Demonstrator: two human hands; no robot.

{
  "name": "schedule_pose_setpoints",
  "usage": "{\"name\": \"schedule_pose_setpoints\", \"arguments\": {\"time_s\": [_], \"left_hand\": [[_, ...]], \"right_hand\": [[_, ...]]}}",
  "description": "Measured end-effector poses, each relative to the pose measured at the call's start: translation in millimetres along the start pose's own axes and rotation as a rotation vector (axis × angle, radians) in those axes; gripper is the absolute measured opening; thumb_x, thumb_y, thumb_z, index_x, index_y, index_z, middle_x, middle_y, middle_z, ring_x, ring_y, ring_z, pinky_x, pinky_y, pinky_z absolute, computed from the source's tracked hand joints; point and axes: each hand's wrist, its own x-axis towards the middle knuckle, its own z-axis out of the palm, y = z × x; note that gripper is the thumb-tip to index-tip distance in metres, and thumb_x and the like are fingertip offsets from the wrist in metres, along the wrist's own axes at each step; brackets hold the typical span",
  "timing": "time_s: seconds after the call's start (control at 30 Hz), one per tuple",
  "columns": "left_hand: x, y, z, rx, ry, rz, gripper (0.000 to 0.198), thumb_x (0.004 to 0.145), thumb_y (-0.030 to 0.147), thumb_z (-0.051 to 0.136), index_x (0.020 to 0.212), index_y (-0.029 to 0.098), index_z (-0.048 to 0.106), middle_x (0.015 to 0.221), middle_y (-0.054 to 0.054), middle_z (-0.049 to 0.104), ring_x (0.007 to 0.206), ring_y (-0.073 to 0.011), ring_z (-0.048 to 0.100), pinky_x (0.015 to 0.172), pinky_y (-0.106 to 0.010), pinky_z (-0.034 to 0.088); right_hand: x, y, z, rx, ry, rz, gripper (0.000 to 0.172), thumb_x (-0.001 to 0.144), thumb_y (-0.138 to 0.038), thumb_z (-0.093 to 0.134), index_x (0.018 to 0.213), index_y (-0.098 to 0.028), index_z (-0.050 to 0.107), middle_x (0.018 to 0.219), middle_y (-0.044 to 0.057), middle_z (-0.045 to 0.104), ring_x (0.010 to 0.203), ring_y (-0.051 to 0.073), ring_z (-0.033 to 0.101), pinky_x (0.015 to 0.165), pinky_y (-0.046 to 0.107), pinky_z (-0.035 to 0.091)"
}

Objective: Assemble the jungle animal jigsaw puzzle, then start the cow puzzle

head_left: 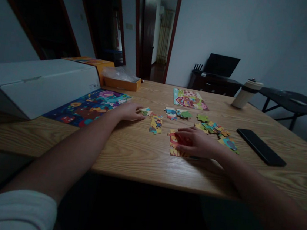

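My left hand [130, 111] rests low over the table, its fingers closed around the near edge of a light green and white puzzle piece [147, 111]. Right of it lies a joined strip of yellow puzzle pieces [156, 123] with small figures. My right hand [196, 141] lies over a red and yellow joined section of puzzle [174, 140], thumb and fingers apart, covering much of it. Beyond the hands sit several blue and green pieces [184, 114]. A heap of loose green and orange pieces [213, 128] spreads behind my right hand.
A finished-looking farm picture [190, 99] lies farther back. On the left are a dark blue illustrated sheet [87, 107], a long white box [40, 82] and an orange tray [122, 84] with clear plastic. A black phone-like slab [260, 146] and a cup [246, 94] stand right.
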Motion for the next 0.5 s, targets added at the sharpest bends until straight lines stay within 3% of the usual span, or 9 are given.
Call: {"name": "schedule_pose_setpoints", "arguments": {"time_s": [0.17, 0.5], "left_hand": [[4.2, 2.5, 10.8, -0.031, 0.022, -0.036, 0.062, 0.083, 0.059, 0.059, 0.133, 0.022, 0.061, 0.129, -0.011, 0.066, 0.115, -0.0279, 0.061, 0.093, -0.031, 0.044], [8.3, 3.8, 14.0, -0.018, 0.125, -0.049, 0.050, 0.084, 0.055, 0.058, 0.118, 0.021, 0.070, 0.116, -0.011, 0.071, 0.101, -0.0264, 0.064, 0.082, -0.030, 0.044]], "right_hand": [[-9.1, 3.4, -8.1, 0.013, -0.057, 0.079, 0.061, 0.084, -0.062, 0.060, 0.130, -0.023, 0.065, 0.130, 0.012, 0.065, 0.111, 0.031, 0.062, 0.092, 0.042, 0.048], [-7.3, -4.8, -8.6, -0.004, -0.042, -0.027, 0.034, 0.089, -0.049, 0.059, 0.100, -0.020, 0.071, 0.108, 0.012, 0.070, 0.092, 0.024, 0.064, 0.083, 0.034, 0.047]]}}
